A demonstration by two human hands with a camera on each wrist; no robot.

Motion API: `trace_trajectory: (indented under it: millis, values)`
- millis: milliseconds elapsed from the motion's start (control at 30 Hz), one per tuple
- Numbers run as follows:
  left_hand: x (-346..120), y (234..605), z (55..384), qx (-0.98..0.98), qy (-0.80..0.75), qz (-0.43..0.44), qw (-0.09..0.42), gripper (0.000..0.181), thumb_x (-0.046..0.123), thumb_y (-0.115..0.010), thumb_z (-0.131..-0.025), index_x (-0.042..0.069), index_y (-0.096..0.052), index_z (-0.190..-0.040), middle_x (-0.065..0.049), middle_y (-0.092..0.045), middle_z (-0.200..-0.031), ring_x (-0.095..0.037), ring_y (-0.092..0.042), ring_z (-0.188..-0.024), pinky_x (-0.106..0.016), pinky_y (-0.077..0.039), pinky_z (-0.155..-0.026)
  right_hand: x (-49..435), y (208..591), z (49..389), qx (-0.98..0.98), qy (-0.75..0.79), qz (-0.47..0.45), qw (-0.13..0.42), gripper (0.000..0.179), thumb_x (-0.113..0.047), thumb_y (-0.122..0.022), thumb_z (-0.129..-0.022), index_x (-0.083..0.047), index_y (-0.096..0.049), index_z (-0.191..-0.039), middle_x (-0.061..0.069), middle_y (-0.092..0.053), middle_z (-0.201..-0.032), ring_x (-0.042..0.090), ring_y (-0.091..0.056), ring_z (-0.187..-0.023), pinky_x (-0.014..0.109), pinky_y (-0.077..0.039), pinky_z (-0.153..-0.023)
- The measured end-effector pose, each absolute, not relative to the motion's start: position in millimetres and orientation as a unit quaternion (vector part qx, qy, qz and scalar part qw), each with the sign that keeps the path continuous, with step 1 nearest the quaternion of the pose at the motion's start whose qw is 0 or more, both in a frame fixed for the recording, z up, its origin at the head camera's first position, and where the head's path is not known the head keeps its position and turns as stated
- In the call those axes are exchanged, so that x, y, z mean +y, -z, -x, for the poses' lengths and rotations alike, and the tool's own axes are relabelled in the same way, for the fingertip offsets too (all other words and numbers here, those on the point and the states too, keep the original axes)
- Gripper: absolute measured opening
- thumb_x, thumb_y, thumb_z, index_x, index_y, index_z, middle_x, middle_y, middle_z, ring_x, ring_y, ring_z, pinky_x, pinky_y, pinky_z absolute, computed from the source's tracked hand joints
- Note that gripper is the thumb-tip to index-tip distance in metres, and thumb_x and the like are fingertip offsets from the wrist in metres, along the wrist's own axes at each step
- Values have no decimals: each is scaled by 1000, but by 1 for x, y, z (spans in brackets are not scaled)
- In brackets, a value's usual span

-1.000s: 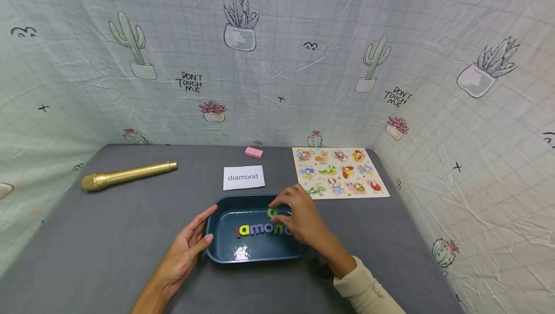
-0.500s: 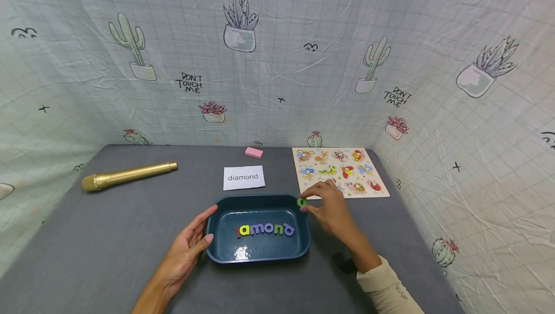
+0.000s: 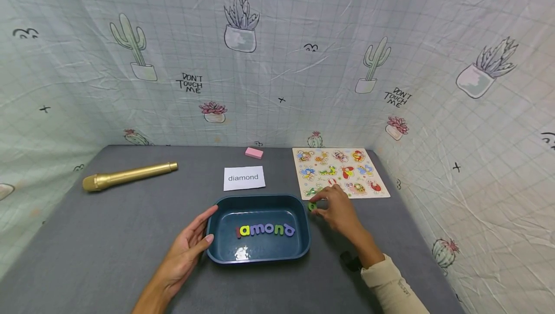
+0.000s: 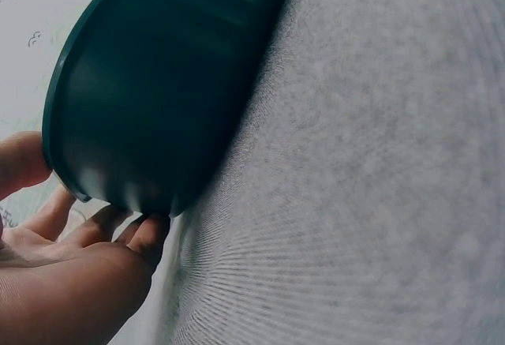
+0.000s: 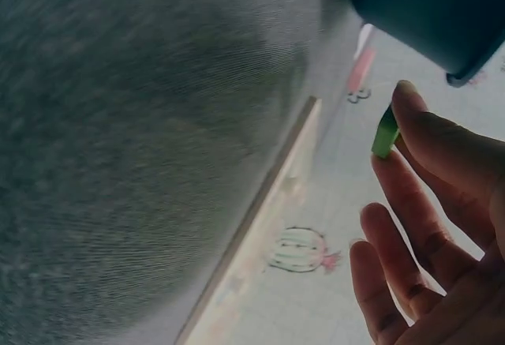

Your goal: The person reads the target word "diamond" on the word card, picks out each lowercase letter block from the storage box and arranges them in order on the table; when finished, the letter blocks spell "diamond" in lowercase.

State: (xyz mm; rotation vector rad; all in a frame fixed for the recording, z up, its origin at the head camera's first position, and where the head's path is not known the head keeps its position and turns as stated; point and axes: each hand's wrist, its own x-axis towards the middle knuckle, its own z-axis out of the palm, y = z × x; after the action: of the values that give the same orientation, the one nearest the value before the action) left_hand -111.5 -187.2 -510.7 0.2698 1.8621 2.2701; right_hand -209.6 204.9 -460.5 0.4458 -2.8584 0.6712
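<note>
My left hand [image 3: 184,251] grips the left end of a dark blue tray [image 3: 260,255], its thumb at the rim. The left wrist view shows the hand [image 4: 87,258] against the tray's outer wall [image 4: 158,100]. Inside the tray lies a row of coloured letters [image 3: 269,228], reading roughly "iamond", with a red piece at the left. My right hand [image 3: 340,210] pinches a green letter [image 3: 312,206] just outside the tray's right end. In the right wrist view, thumb and fingertip hold this green letter [image 5: 385,133] edge-on, so its shape is hidden there.
Behind the tray lies a white card [image 3: 244,178] printed "diamond", with a pink block [image 3: 254,152] farther back. An insect puzzle board [image 3: 342,172] lies just beyond my right hand. At the left rests a gold microphone [image 3: 130,176]. Patterned cloth [image 3: 277,63] walls the back and sides.
My right hand has carried the green letter from above the tray rightward, out past its right end. That uncovers the purple d in the row. The left hand and tray have stayed put.
</note>
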Motion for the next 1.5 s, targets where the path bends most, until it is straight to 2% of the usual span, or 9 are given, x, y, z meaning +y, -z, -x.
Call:
trace_trajectory:
  millis: [433, 700, 967, 1033, 1100, 1200, 1267, 1367, 1500]
  values:
    - [-187, 510, 111, 627, -768, -84, 102, 67, 3, -56, -108, 7, -26, -168, -11, -10, -180, -35, 5, -166, -2, -29, -112, 211, 478, 216, -974, -200, -105, 3, 26, -12, -97, -75, -13, -85, -98, 2, -78, -100, 21, -58, -97, 46, -54, -91]
    - [-187, 510, 111, 629, -767, -81, 101, 67, 3, -56, -108, 8, -27, -168, -11, -10, -180, -35, 4, -166, -2, -30, -112, 211, 481, 216, -977, -191, -97, -9, 28, -12, -98, -74, -14, -84, -98, 2, -76, -100, 19, -55, -93, 43, -53, -86]
    - [-186, 509, 112, 632, -764, -72, 103, 67, 5, -58, -108, 10, -29, -168, -8, -12, -180, -33, 2, -166, -2, -30, -111, 208, 470, 210, -974, -198, -102, 35, 30, -13, -98, -74, -16, -83, -100, 3, -76, -105, 23, -59, -102, 48, -56, -92]
    - [-186, 509, 112, 632, -765, -73, 103, 67, 5, -58, -108, 10, -29, -168, -8, -12, -180, -33, 2, -166, -2, -30, -111, 206, 463, 208, -969, -207, -119, 62, 32, -13, -98, -74, -16, -83, -103, 4, -78, -107, 26, -61, -107, 51, -56, -96]
    - [-186, 509, 112, 631, -766, -76, 103, 67, 5, -57, -108, 10, -28, -168, -9, -11, -180, -33, 3, -166, -2, -30, -111, 203, 454, 205, -963, -218, -136, 83, 35, -15, -98, -75, -15, -83, -107, 5, -79, -111, 31, -65, -117, 54, -52, -108]
    - [-186, 510, 112, 629, -767, -78, 103, 67, 4, -57, -108, 9, -27, -168, -9, -11, -180, -33, 3, -166, -2, -30, -112, 195, 441, 199, -954, -233, -159, 102, 39, -17, -98, -74, -15, -82, -110, 4, -80, -113, 31, -65, -119, 55, -50, -111]
    - [-186, 509, 112, 629, -766, -76, 104, 67, 5, -57, -108, 9, -27, -168, -9, -11, -180, -33, 3, -166, -2, -30, -111, 188, 432, 195, -950, -241, -168, 103, 40, -18, -97, -75, -15, -82, -112, 3, -80, -114, 30, -64, -118, 54, -51, -110]
    - [-186, 509, 113, 631, -765, -73, 105, 67, 5, -58, -108, 10, -28, -168, -8, -12, -180, -32, 3, -166, -2, -30, -111, 176, 425, 188, -947, -250, -176, 101, 40, -19, -97, -76, -16, -82, -113, 2, -80, -114, 24, -60, -109, 48, -54, -98]
    - [-186, 509, 112, 631, -765, -72, 106, 67, 5, -58, -108, 10, -27, -168, -8, -11, -180, -32, 3, -166, -2, -30, -111, 160, 420, 179, -939, -265, -193, 100, 39, -19, -97, -76, -18, -82, -112, 0, -79, -115, 22, -60, -109, 45, -55, -96]
